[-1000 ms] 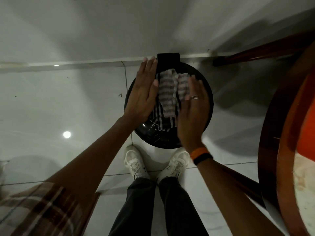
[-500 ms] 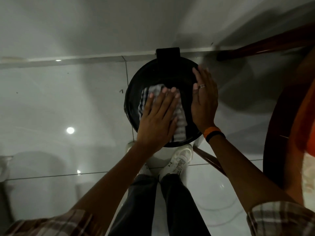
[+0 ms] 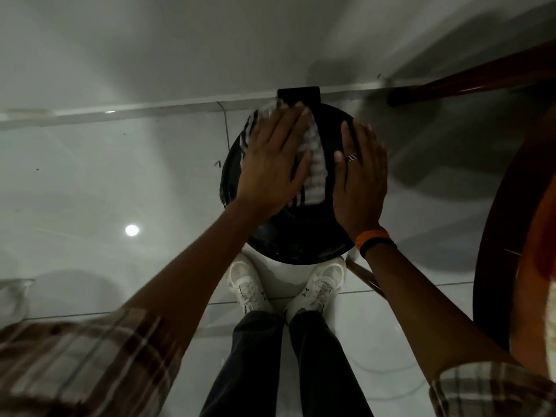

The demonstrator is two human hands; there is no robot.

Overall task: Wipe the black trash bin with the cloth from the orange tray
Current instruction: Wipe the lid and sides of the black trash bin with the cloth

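Observation:
The black trash bin (image 3: pixel 301 236) stands on the floor right in front of my feet, its round lid facing up and its hinge block at the far side by the wall. A white cloth with dark stripes (image 3: pixel 316 170) lies spread on the lid's far left half. My left hand (image 3: pixel 272 164) lies flat on the cloth with fingers extended, pressing it onto the lid. My right hand (image 3: pixel 361 176) rests flat on the lid's right side, beside the cloth, fingers together, holding nothing.
A round dark wooden table (image 3: pixel 496 236) stands close at the right, with the orange tray (image 3: pixel 538 266) on top at the frame edge. A table leg (image 3: pixel 469 79) runs along the wall at the upper right. White glossy floor tiles (image 3: pixel 105 191) spread to the left.
My left hand has slid the cloth from the near middle of the lid up to its far left part. My right hand stays on the lid's right side.

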